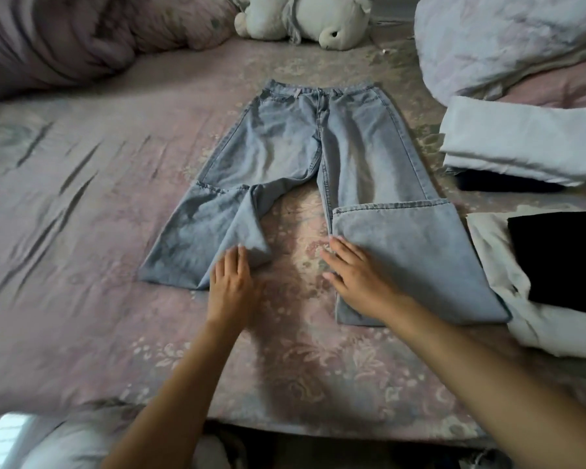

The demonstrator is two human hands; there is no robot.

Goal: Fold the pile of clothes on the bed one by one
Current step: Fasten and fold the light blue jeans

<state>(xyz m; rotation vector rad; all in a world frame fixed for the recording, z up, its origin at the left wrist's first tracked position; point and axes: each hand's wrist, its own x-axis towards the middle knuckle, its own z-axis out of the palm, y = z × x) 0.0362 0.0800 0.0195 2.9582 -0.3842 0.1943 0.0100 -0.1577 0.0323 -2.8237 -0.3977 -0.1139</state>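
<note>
A pair of light blue jeans (pixel 301 147) lies flat in the middle of the bed, waistband away from me, both legs folded back on themselves near the hems. My left hand (pixel 232 282) lies flat with straight fingers at the inner corner of the left leg's fold. My right hand (pixel 359 275) rests flat on the inner edge of the right leg's folded part, fingers spread. Neither hand grips the cloth.
The bed has a pink floral sheet (pixel 82 231). White folded cloth (pixel 528 140) and a black garment on white fabric (pixel 562 258) lie at the right. A white plush toy (pixel 305 18) sits at the back, with a rumpled quilt (pixel 65 38) at the back left.
</note>
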